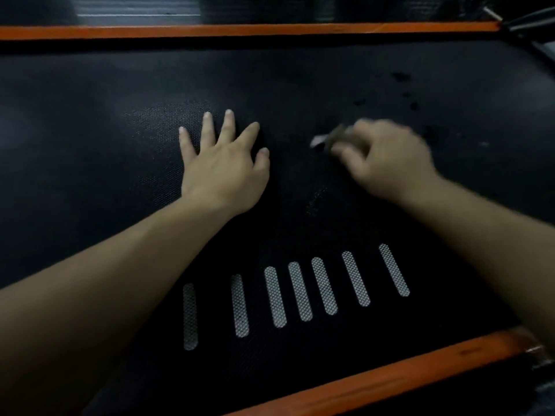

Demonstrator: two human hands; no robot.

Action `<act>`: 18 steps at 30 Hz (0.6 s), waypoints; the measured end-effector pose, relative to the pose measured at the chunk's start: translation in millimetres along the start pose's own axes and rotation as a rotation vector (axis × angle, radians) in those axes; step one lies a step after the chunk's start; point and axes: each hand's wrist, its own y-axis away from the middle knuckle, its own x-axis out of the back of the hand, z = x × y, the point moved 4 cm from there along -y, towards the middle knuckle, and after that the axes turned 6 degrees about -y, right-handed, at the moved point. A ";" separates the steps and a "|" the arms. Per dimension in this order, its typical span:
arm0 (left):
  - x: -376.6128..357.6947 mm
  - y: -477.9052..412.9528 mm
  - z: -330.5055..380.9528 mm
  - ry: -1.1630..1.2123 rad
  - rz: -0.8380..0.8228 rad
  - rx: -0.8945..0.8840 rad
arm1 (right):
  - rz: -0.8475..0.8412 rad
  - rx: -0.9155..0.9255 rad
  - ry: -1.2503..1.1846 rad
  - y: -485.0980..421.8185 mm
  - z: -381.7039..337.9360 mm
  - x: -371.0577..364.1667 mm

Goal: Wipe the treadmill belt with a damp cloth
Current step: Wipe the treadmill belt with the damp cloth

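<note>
The black textured treadmill belt (90, 145) fills the view, with several white dashes (300, 291) printed near its front. My left hand (225, 166) lies flat on the belt, fingers spread, holding nothing. To its right, my right hand (387, 159) is blurred and presses a small crumpled cloth (326, 139) onto the belt; only a pale corner of the cloth shows past my fingers. Dark wet spots (402, 77) dot the belt beyond my right hand.
An orange side rail (240, 30) runs along the far edge of the belt and another orange rail (405, 373) along the near right edge. Dark machine parts (528, 22) sit at the top right corner.
</note>
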 end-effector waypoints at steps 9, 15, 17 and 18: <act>-1.2 1.8 -0.4 -0.030 -0.006 0.012 | -0.110 0.121 -0.189 -24.6 -15.9 -12.9; -2.0 0.3 0.1 -0.008 0.007 0.024 | 0.024 -0.137 -0.158 -74.4 5.2 -21.9; -0.9 0.5 0.4 -0.014 0.013 0.025 | -0.055 0.056 -0.233 -38.6 -30.1 -22.3; -0.7 1.3 0.6 -0.017 0.013 0.024 | -0.122 0.120 -0.276 -21.4 -41.0 -21.7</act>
